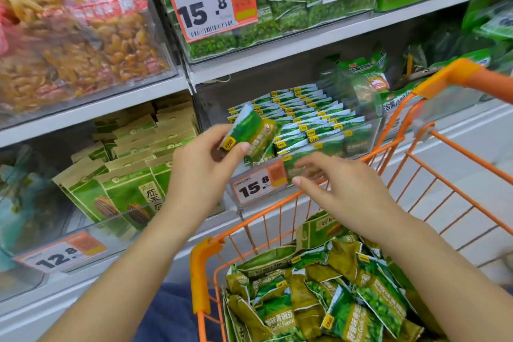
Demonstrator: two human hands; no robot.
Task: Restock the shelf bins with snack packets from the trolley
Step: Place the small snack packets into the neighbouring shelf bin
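Head view: at the centre of the frame the left hand [206, 155] pinches a small green pea snack packet [249, 132] between thumb and fingers, gripping it at its lower left corner beside the yellow logo, and holds it up just in front of the clear shelf bin [358, 136]. That bin, centre right, already carries neat rows of matching green packets standing on edge, with a 15.8 price tag [259, 184] clipped to its front lip. The right hand [337, 183] hovers just below and right of the tag with fingers spread and nothing in them; its fingertips are blurred, so I cannot tell whether they touch the bin front.

In the lower right the orange trolley [206, 266] holds a loose heap of packets [327, 294], green and olive, lying at all angles.

The packet is likely light and soft, a crinkly foil pillow with loose peas inside. It should flex and slip if squeezed at the belly, so the flat sealed edge or a corner gives the surest hold, as the left hand has it now. It needs to go in upright to match the rows.

At left, brown-and-green sunflower seed bags [119, 186] fill the neighbouring bin above a 12.8 tag [59, 257].
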